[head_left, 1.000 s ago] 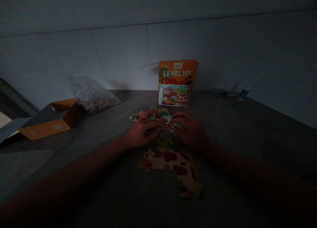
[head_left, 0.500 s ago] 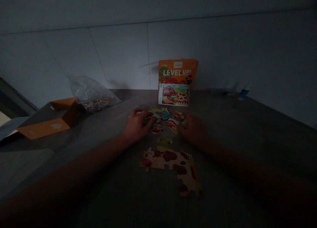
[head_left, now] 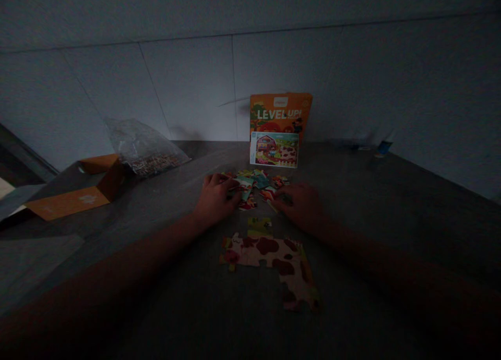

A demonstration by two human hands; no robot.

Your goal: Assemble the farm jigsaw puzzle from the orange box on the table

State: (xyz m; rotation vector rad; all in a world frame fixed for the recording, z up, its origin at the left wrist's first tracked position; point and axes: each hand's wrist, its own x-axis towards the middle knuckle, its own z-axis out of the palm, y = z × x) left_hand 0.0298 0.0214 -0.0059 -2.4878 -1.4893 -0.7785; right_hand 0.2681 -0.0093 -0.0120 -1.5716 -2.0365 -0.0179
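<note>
A loose pile of jigsaw puzzle pieces lies between my hands. At its left side my left hand is curled, its thumb and fingers closed at a pale teal piece. My right hand reaches in from the right, thumb and fingertips closing at the edge of a red-and-white piece. Dim light blurs both grips. Nearer to me, joined pieces form part of a brown-spotted cow, with a green piece against its upper edge.
Behind the pile, a picture card of a farm leans on an orange "LEVEL UP!" box. On the left are an opened orange box part and a clear plastic bag with pieces inside. A small blue item stands far right.
My right hand has shifted slightly left and nearer, its fingers drawn closer together at the red-and-white piece. By my left hand, the pale teal piece shows more. The joined cow pieces have stayed put.
</note>
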